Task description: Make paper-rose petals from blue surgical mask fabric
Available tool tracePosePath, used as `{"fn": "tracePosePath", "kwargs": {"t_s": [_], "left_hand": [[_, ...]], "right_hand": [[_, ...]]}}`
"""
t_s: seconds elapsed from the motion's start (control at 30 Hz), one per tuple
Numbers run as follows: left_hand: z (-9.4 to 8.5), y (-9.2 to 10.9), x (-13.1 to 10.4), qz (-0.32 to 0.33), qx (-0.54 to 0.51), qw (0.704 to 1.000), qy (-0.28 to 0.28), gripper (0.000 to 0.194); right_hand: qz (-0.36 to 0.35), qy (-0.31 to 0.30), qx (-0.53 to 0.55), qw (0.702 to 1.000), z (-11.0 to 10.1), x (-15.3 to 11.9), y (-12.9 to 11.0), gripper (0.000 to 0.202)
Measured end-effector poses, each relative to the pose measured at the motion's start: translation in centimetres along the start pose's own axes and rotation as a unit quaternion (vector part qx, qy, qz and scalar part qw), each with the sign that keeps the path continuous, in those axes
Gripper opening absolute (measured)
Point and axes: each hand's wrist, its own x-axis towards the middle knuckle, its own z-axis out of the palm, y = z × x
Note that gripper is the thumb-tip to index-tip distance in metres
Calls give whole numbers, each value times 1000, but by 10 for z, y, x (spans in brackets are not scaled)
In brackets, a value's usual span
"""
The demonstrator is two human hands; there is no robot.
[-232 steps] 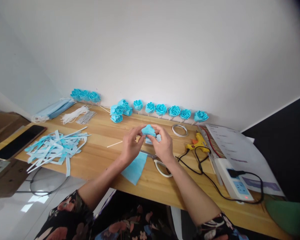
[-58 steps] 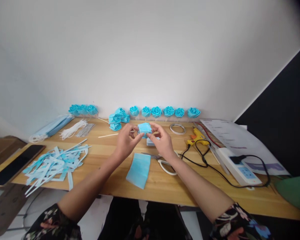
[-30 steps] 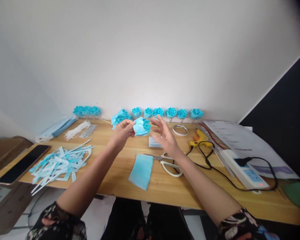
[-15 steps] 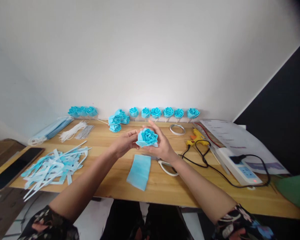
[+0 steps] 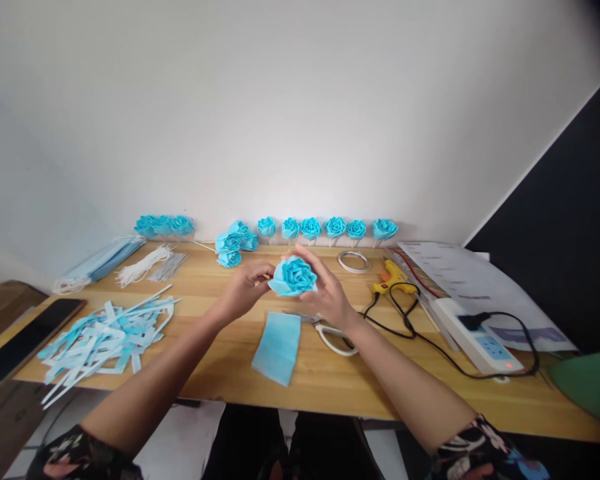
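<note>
A blue fabric flower (image 5: 295,275) with ruffled petals is held above the middle of the table. My right hand (image 5: 334,293) wraps its right side, thumb below and fingers behind. My left hand (image 5: 245,288) is closed in a pinch at the flower's left petal edge; its fingertips are partly hidden. Below lies a flat light-blue sheet (image 5: 277,348). Scissors (image 5: 336,348) with white handles rest beside it, partly covered by my right wrist.
Several finished blue flowers (image 5: 311,229) stand along the wall. At left are face masks (image 5: 100,261), white cords (image 5: 143,265), cut strips (image 5: 107,339) and a phone (image 5: 27,340). A wire coil (image 5: 353,261), yellow glue gun (image 5: 394,279), its cable and a power strip (image 5: 480,340) lie right.
My left hand has drawn slightly back to the left, its fingers now curled at the petal edge. The flower is turned a little, showing more of its left outer petal.
</note>
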Motion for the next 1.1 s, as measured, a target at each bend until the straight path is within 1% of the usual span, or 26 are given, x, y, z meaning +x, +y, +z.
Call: {"fn": "tracePosePath", "kwargs": {"t_s": [0.07, 0.13, 0.27, 0.37, 0.4, 0.47, 0.5, 0.57, 0.63, 0.67, 0.73, 0.77, 0.83, 0.93, 1.0, 1.1], "left_hand": [[-9, 2, 1, 37, 60, 997, 12, 15], [-16, 3, 2, 59, 105, 992, 23, 18], [-20, 0, 1, 84, 173, 981, 22, 20], [-25, 3, 0, 103, 214, 971, 21, 21], [-31, 6, 1, 102, 230, 967, 31, 21], [-50, 11, 6, 81, 273, 956, 75, 21], [-63, 13, 11, 66, 298, 948, 96, 19], [-94, 12, 23, 59, 321, 935, 137, 16], [-125, 2, 38, 65, 333, 922, 189, 14], [-139, -5, 46, 66, 341, 916, 203, 13], [-160, -25, 59, 61, 351, 911, 208, 13], [-166, -36, 64, 49, 351, 913, 201, 13], [-173, -58, 72, 13, 343, 922, 178, 13], [-173, -85, 79, -25, 328, 930, 162, 14], [-171, -98, 83, -34, 315, 936, 155, 15], [-169, -111, 88, -41, 301, 941, 148, 18]], "right_hand": [[-16, -5, -6, 1000, -3, 2, -4, 73], [-25, 12, -23, 999, -5, 3, -6, 66], [0, 45, -45, 998, -6, 4, -3, 52], [6, 56, -60, 997, -7, 4, 0, 44], [1, 63, -63, 996, -7, 4, 1, 43], [-4, 79, -66, 995, -9, 4, 3, 42], [-2, 87, -65, 994, -9, 5, 4, 42], [10, 95, -63, 993, -9, 5, 7, 39], [25, 90, -62, 994, -9, 5, 9, 37], [30, 85, -62, 994, -9, 5, 11, 36], [36, 72, -63, 995, -8, 4, 13, 35], [36, 67, -65, 995, -8, 4, 14, 34], [38, 62, -74, 995, -9, 3, 17, 34], [49, 67, -92, 992, -10, 4, 20, 34], [54, 70, -97, 991, -10, 5, 21, 34], [61, 65, -94, 992, -10, 4, 23, 34]]}}
